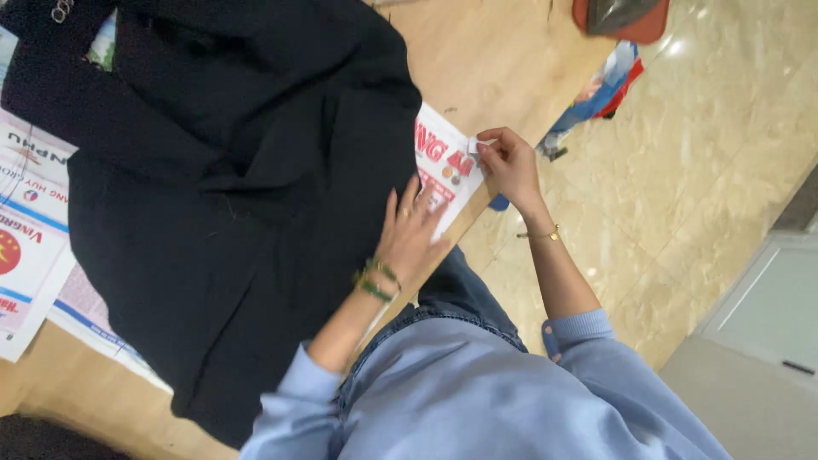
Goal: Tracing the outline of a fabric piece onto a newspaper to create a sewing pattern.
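Note:
A large black garment (pixel 230 196) lies spread over printed paper sheets (pixel 443 158) on a wooden table (pixel 486 60). My left hand (pixel 407 230) rests flat at the garment's edge, fingers spread, touching both the cloth and the paper; it wears green bracelets and a ring. To its right, my right hand (pixel 509 162) pinches a small white piece (pixel 477 146) at the paper's corner near the table edge. A thin gold bracelet circles that wrist.
More printed sheets (pixel 34 247) stick out from under the garment at the left. Beyond the table edge lies a glossy beige tiled floor (pixel 682 170) with a colourful bag (pixel 601 85) and a red-rimmed object (pixel 618 17) on it. A metal clasp (pixel 61 10) shows at top left.

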